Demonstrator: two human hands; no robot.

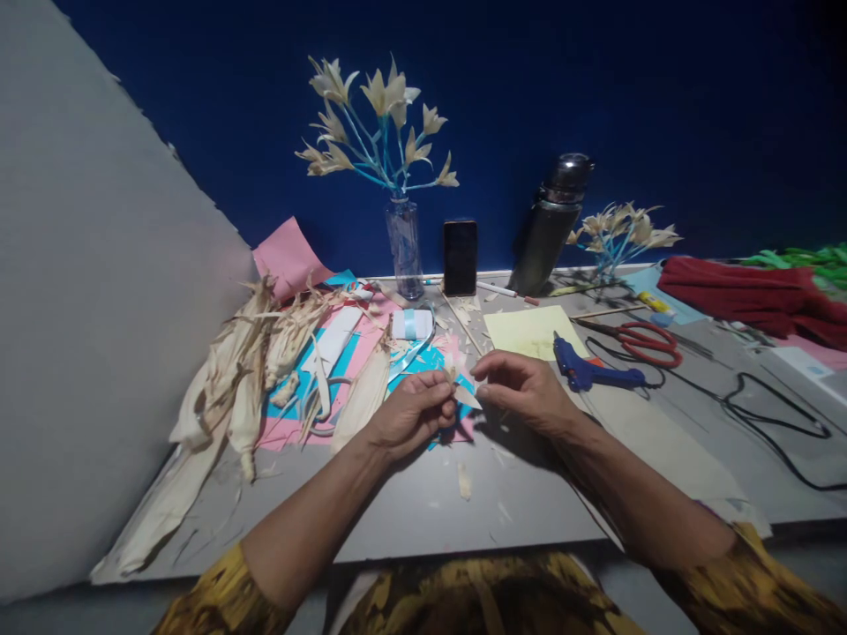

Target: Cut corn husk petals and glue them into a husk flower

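My left hand and my right hand meet over the grey table, both pinched on a small pale corn-husk flower piece held between them. The fingers of each hand are closed round its base and petals. Just beyond the hands lie pink and blue paper sheets and a white tape roll. A blue glue gun rests right of my right hand.
Dried corn husks pile up at the left. At the back stand a bottle vase of husk flowers, a black phone and a steel flask. Red scissors, a black cable, yellow paper and red cloth lie right.
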